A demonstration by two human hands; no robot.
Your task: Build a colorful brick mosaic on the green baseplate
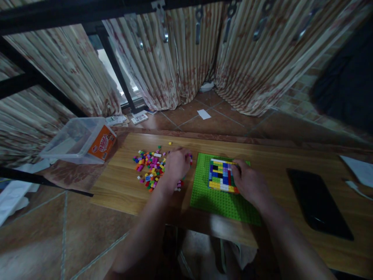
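Note:
A green baseplate (201, 194) lies on the wooden table and carries a flat, rectangular build of toy bricks (218, 175) in yellow, white, blue, black and red. At the right edge of that build is my right hand (249, 181), fingers curled and touching it; whether a loose brick is in them is hidden. My left hand (178, 163) is over the right side of a heap of small loose bricks (153, 161) in many colours. Its fingers are bent together, and what they pinch, if anything, does not show.
A black tablet-like slab (319, 202) lies on the table (122, 194) to the right, near a white cable (359, 189). Beyond the table's left end stands a clear plastic bin (72, 136) with an orange label. Striped curtains (180, 66) hang behind.

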